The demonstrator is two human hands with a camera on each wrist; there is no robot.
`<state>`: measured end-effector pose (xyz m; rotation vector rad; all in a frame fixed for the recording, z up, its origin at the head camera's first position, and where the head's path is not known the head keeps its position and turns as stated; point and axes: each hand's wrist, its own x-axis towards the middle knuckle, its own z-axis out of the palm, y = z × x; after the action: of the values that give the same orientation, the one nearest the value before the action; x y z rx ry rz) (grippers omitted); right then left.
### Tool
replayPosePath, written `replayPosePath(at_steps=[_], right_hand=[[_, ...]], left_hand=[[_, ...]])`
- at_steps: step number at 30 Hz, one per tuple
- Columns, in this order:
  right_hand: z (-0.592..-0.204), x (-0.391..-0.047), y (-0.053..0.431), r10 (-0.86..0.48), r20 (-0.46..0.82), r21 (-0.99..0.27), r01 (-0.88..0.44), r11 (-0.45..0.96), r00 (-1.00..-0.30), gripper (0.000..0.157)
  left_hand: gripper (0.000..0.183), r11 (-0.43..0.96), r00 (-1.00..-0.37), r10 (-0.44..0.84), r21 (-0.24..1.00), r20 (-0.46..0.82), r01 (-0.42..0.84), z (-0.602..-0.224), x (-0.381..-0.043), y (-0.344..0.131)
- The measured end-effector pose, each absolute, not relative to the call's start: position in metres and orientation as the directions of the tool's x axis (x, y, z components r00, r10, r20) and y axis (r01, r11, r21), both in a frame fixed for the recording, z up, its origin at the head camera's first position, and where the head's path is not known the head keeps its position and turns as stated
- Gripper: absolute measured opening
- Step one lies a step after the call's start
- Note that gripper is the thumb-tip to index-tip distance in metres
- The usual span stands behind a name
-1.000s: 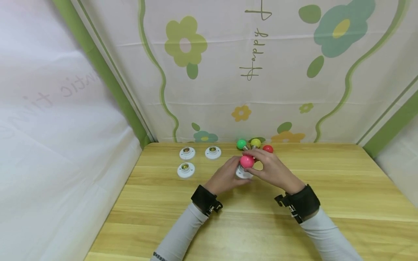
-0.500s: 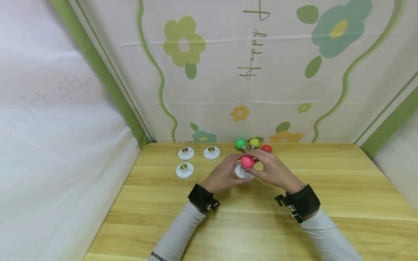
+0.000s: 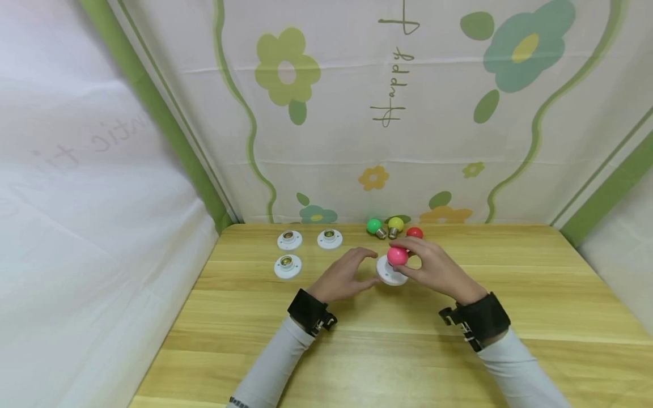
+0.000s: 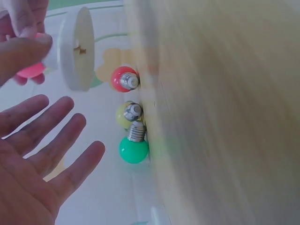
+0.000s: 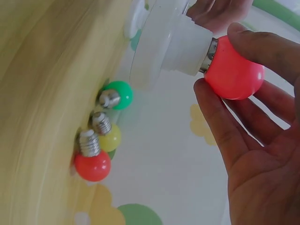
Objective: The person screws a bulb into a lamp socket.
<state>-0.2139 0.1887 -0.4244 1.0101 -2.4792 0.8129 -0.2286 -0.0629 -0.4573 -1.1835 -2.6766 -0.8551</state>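
My right hand (image 3: 440,271) holds a pink light bulb (image 3: 397,256) between thumb and fingers. The bulb's metal base enters a round white lamp holder (image 5: 187,47), with a strip of metal showing at the joint in the right wrist view. The holder is raised off the table, and its hollow underside (image 4: 84,58) faces the left wrist camera. To the left, my left hand (image 3: 340,277) has its fingers spread and relaxed, close beside the holder's rim and gripping nothing.
Green (image 3: 374,226), yellow (image 3: 395,224) and red (image 3: 415,233) bulbs lie along the back edge of the wooden table (image 3: 357,351). Three white lamp holders stand at the left: a front one (image 3: 288,266) and two behind (image 3: 289,240). A printed cloth hangs behind.
My left hand has let go of the lamp holder and drawn back left. The right hand has moved slightly right, carrying the pink bulb and the holder with it.
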Motion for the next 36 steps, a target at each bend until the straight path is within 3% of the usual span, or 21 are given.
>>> replayPosePath(at_steps=[9, 36], right_hand=[[-0.434, -0.215, 0.204, -0.497, 0.472, -0.399, -0.679, 0.616, -0.728, 0.053], [-0.448, -0.216, 0.235, -0.467, 0.423, -0.407, -0.623, 0.668, -0.777, 0.052]], left_hand=[[0.044, 0.54, -0.688, 0.666, 0.451, 0.287, 0.711, -0.461, -0.228, -0.072], [0.036, 0.57, -0.727, 0.634, 0.475, 0.266, 0.671, -0.473, -0.226, -0.111]])
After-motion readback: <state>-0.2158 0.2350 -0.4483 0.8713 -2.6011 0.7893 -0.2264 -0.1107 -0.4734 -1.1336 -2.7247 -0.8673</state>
